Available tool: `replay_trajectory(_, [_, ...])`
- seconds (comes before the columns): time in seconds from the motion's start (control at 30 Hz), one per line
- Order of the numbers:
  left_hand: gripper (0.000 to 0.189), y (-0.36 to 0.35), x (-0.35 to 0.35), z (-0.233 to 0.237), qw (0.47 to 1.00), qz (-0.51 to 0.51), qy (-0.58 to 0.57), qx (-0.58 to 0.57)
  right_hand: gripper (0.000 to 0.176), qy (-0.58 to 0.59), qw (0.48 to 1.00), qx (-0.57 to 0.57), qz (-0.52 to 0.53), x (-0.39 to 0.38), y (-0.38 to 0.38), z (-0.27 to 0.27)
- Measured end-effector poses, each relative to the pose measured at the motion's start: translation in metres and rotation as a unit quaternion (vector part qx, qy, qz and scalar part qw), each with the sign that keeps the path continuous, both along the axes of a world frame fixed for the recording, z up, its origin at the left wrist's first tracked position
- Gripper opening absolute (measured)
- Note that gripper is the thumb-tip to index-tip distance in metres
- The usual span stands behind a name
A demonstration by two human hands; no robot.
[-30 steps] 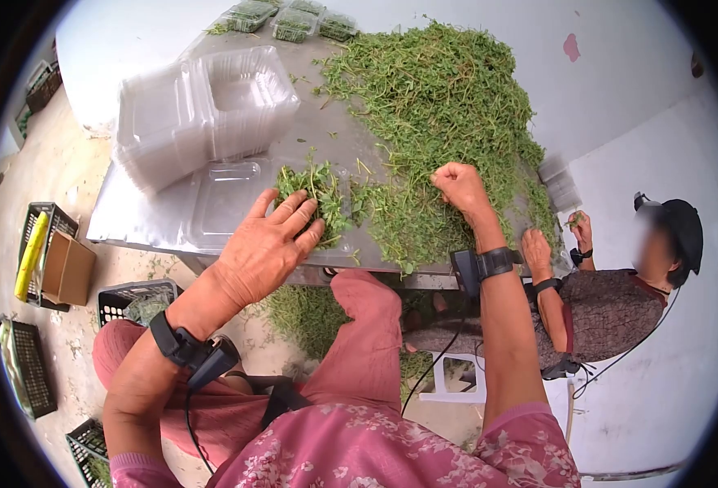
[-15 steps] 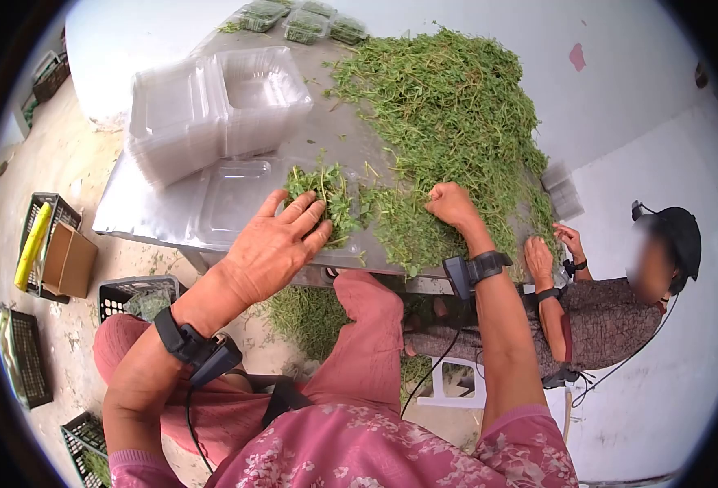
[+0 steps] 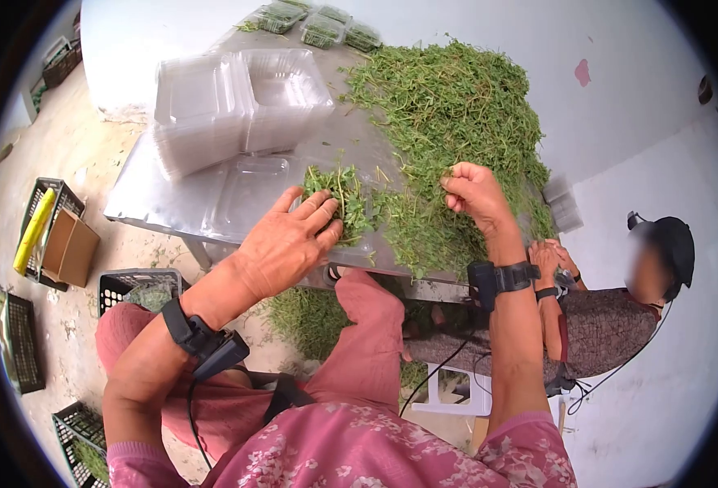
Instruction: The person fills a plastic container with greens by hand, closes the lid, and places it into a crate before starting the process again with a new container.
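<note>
My left hand lies with its fingers stretched over a clump of leafy green sprigs. Beneath the clump is the open clear plastic clamshell box, its lid side lying flat to the left and the filled side partly hidden by greens and hand. Over the front part of a big pile of cut greens, my right hand is closed in a pinch. A bit of green shows at its fingertips, apparently a small sprig; the palm side is mostly hidden.
A tall stack of open clear boxes stands on the metal table. Filled, closed boxes sit at the far edge. At right, a co-worker has both hands by the pile. Black crates stand on the floor at left.
My right hand has lifted slightly and shifted right over the pile, fingers still closed. My left hand stays on the greens in the box. The co-worker's hands have come closer together.
</note>
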State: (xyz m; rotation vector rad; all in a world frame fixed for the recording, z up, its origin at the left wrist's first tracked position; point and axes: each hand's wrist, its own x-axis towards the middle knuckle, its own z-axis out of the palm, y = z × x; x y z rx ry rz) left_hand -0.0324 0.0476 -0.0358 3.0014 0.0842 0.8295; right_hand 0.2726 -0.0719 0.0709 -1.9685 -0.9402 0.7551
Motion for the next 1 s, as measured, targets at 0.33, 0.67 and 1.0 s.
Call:
replay_trajectory(0.33, [0.049,0.003,-0.006,0.004,1.0,0.01,0.007,-0.013,0.011,0.13,0.985,0.096,0.053,-0.062,0.024,0.029])
replay_trajectory(0.67, [0.043,0.009,-0.018,0.021,0.991,-0.025,-0.005,-0.132,0.012,0.028,0.992,-0.03,0.117,-0.112,0.044,-0.029])
replay_trajectory(1.0, [0.032,0.013,-0.016,0.021,0.988,0.037,-0.012,-0.15,0.026,-0.146,0.982,-0.019,0.122,-0.106,0.041,-0.04])
